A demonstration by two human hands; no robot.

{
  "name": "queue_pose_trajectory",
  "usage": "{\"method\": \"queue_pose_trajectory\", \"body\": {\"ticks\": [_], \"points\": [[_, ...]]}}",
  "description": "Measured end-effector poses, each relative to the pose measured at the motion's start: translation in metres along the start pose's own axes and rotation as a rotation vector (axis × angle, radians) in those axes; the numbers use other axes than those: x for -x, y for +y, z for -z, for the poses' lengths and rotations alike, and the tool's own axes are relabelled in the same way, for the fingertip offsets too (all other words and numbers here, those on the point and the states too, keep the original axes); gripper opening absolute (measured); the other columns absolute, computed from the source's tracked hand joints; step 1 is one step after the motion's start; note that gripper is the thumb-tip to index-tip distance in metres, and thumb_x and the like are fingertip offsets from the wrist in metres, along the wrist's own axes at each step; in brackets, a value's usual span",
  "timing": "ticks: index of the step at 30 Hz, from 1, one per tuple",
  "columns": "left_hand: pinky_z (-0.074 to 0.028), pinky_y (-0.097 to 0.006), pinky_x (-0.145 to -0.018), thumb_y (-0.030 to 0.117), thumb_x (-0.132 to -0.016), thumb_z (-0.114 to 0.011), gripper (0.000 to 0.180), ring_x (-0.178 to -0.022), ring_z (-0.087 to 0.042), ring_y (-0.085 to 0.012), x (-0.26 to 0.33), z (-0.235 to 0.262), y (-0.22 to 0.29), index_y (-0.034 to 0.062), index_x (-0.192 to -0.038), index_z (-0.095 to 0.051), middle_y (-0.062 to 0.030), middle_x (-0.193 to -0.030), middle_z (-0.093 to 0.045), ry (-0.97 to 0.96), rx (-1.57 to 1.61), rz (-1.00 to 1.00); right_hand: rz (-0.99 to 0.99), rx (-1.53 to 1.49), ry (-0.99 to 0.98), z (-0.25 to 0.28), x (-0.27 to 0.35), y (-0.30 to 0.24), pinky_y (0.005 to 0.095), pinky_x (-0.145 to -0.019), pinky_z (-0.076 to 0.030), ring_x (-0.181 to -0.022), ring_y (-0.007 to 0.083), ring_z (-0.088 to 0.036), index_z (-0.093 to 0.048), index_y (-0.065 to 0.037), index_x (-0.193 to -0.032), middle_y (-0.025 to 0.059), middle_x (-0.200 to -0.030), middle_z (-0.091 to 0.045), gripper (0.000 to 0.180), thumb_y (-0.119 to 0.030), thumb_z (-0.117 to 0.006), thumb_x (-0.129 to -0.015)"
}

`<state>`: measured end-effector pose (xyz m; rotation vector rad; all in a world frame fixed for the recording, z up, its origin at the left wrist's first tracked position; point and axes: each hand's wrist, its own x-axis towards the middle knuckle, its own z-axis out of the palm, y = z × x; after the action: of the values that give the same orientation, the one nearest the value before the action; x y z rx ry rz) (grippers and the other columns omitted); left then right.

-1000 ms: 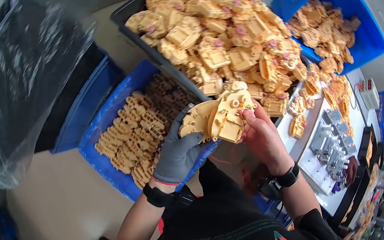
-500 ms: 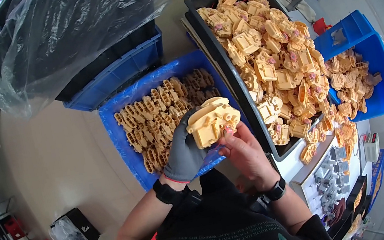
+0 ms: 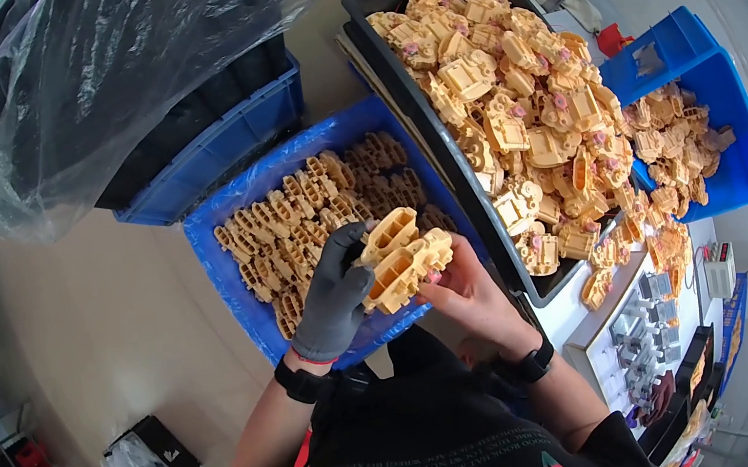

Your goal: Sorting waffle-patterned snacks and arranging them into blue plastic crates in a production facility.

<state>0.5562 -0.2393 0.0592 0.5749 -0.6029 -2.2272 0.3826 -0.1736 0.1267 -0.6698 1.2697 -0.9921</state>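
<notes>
The left hand [image 3: 330,298] and right hand [image 3: 478,301] pinch two tan parts [image 3: 408,270] between them. One blue bin [image 3: 222,273] lies below.

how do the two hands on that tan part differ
The left hand is in a grey glove; the right hand is bare. The left hand grips the tan part along its left side, while the right hand is at its right side. Both wear a dark wristband.

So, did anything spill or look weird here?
Maybe: some loose tan parts lie jumbled on the white table, outside the black tray and the right-hand blue bin, so they look spilled.
</notes>
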Motion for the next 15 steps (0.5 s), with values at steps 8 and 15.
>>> {"method": "queue_pose_trajectory", "body": {"ticks": [8, 15], "points": [[-0.042, -0.032, -0.101, 0.035, -0.078, -0.076, 0.073, -0.120, -0.050, -0.0215, -0.005, -0.002, -0.004, 0.0026, -0.133, -0.040, -0.0110, -0.131, -0.048, -0.042, -0.206, 0.021, 0.071, 0.313, 0.059, 0.011, -0.002, 0.008, 0.0281, -0.080, -0.048, -0.090, 0.0130, -0.055, -0.030, -0.002, -0.137, 0.0093, -0.106, -0.055, 0.052, -0.009, -0.053, -0.092], [-0.040, -0.040, -0.107, 0.030, -0.090, -0.064, 0.071, -0.129, -0.045, -0.0289, -0.013, 0.003, -0.018, 0.0061, -0.146, -0.028, -0.0131, -0.143, -0.042, -0.239, -0.554, 0.034, 0.034, 0.833, 0.083, 0.008, -0.003, -0.028, 0.0345, -0.082, -0.050, -0.093, 0.0312, -0.062, -0.034, 0.002, -0.135, 0.0240, -0.117, -0.054, 0.065, -0.031, -0.064, -0.087]]}}
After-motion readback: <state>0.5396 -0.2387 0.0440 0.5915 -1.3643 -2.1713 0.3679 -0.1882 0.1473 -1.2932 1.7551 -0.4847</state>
